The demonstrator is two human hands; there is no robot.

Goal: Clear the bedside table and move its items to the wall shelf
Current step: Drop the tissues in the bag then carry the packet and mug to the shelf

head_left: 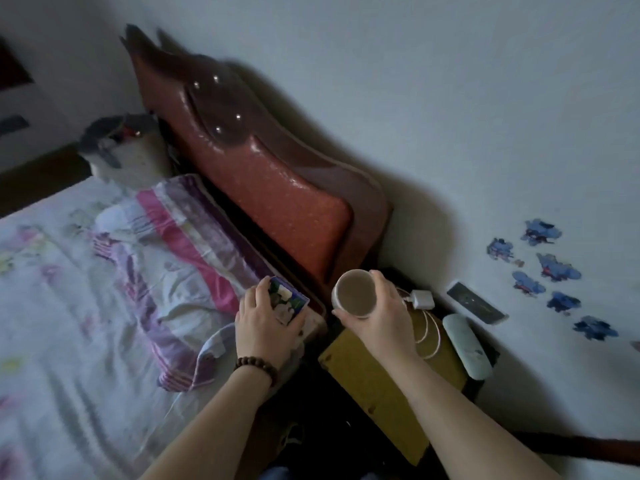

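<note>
One white cup [355, 292], apparently empty, sits gripped in right hand [382, 313].

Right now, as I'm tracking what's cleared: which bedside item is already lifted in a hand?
The white cup, gripped by the right hand. The charger, its coiled cable and the pale case lie untouched on the table.

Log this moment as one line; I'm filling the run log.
left hand: on picture box | right hand: holds cup | table: charger, case remain
</note>
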